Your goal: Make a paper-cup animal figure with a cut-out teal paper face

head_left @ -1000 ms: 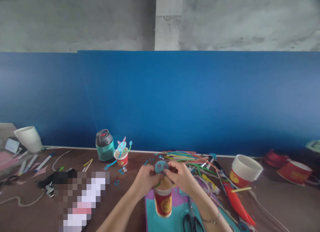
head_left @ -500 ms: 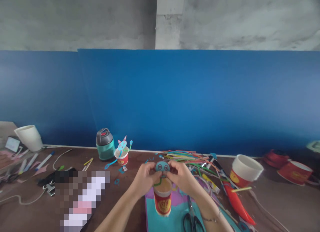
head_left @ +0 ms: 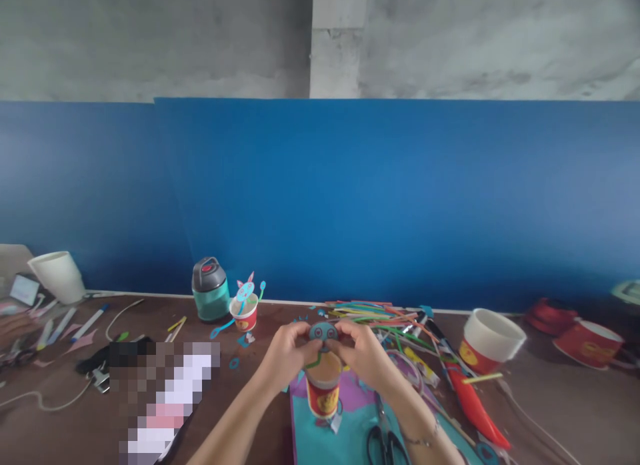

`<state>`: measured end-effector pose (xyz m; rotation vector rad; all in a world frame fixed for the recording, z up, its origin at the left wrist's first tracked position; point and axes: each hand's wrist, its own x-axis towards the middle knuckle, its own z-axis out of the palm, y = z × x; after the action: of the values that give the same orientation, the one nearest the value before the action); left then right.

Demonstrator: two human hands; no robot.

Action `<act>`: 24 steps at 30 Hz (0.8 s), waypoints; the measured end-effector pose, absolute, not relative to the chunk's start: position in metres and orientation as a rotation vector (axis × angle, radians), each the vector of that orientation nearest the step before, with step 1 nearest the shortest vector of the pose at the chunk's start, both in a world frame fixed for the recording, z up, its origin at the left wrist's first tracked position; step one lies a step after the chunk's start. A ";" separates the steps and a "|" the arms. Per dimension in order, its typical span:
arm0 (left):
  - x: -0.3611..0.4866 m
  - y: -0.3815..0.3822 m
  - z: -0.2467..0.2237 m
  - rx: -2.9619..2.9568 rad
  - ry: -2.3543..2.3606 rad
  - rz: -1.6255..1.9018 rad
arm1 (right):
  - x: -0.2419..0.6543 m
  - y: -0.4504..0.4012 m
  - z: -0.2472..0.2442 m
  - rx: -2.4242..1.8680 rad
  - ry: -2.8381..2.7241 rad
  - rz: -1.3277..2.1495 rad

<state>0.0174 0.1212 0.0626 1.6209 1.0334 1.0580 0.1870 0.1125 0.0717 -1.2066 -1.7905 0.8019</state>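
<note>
A round blue paper face (head_left: pixel 323 333) with drawn eyes is pinched between my two hands. My left hand (head_left: pixel 293 351) holds its left edge with thumb and fingers, and my right hand (head_left: pixel 361 348) holds its right edge. Just below, a red and white paper cup (head_left: pixel 323 393) stays upright above the mat, a bent green stem (head_left: pixel 314 362) at its rim; whether its base touches the mat I cannot tell. Black-handled scissors (head_left: pixel 384 441) lie near my right forearm on blue and purple sheets (head_left: pixel 313 445).
Left of my hands stand a small cup with a cat-faced figure (head_left: pixel 245 311) and a teal jar (head_left: pixel 211 295). Colourful thin sticks (head_left: pixel 370 311), a red pouch-like item (head_left: pixel 477 408) and stacked paper cups (head_left: pixel 493 341) lie right. Markers (head_left: pixel 90 323) are far left.
The cup has shifted slightly up and away, and a small whitish scrap now shows below it. Both hands keep their pinch on the paper face, which has tipped a little.
</note>
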 end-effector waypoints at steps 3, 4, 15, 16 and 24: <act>0.012 0.125 0.061 1.752 1.155 1.158 | 0.187 0.113 0.071 -1.179 -1.816 0.731; 0.010 0.127 0.061 1.779 1.207 1.188 | 0.187 0.114 0.071 -1.171 -1.809 0.712; -0.002 0.144 0.048 1.803 1.464 1.371 | 0.198 0.111 0.058 -1.715 -2.200 0.428; -0.002 0.146 0.046 1.785 1.477 1.365 | 0.197 0.108 0.056 -1.703 -2.288 0.453; -0.003 0.150 0.036 1.793 1.545 1.220 | 0.159 0.096 0.055 -1.906 -2.727 0.535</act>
<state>-0.0031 0.1497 0.0360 1.7929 1.5445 1.2202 0.1589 0.0961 0.0552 -1.9057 -2.7274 0.5348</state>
